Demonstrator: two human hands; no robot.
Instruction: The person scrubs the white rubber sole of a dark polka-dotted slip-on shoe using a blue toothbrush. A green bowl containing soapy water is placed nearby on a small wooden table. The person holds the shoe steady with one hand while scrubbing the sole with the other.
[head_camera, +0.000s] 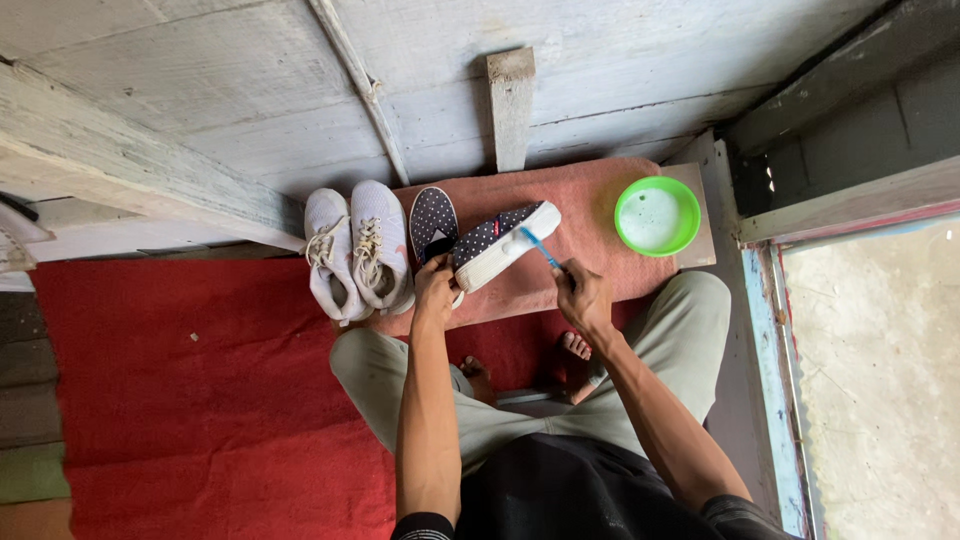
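head view looks straight down at a seated person. the left hand (436, 285) has its grip closed on the heel end of a dark polka-dot slip-on shoe (500, 243), tilted on its side with the white sole facing right. the right hand (583, 292) grips a blue toothbrush (540, 248), whose head touches the shoe's sole. a second polka-dot shoe (433, 222) lies just left of it on a faded red mat (590, 215). a pair of white sneakers (357, 250) stands further left. a green bowl (657, 215) of cloudy liquid sits to the right, apart from the shoes.
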